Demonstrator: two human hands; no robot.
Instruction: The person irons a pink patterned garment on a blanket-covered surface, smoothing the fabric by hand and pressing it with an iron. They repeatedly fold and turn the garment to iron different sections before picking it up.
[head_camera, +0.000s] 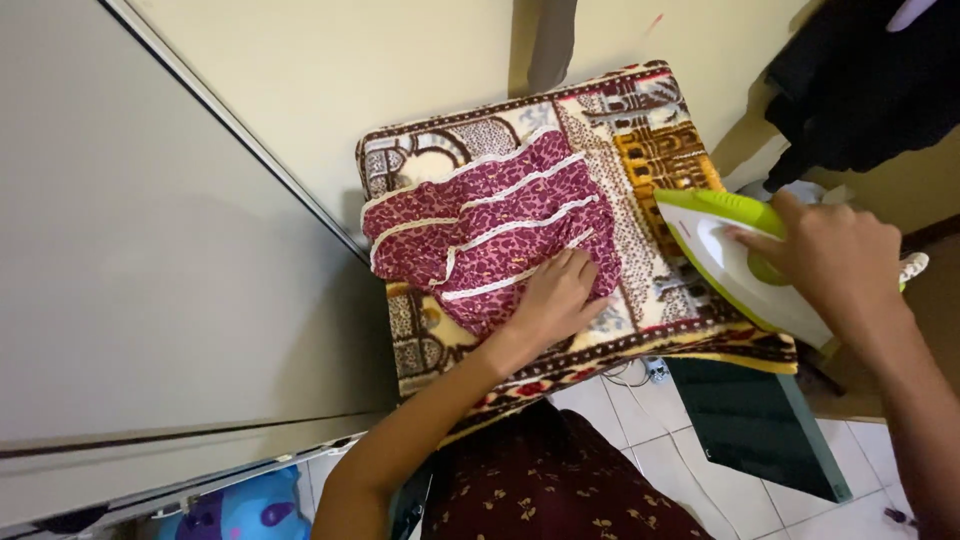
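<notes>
A maroon patterned garment (495, 235) with white lace trim lies spread on a patterned mat (640, 150) that covers a raised surface. The left hand (555, 297) rests flat, fingers spread, on the garment's near edge. Just right of the garment, on the mat's right edge, the right hand (835, 255) is closed over a green and white iron (735, 260). Below the mat lies white tiled floor (700, 470).
</notes>
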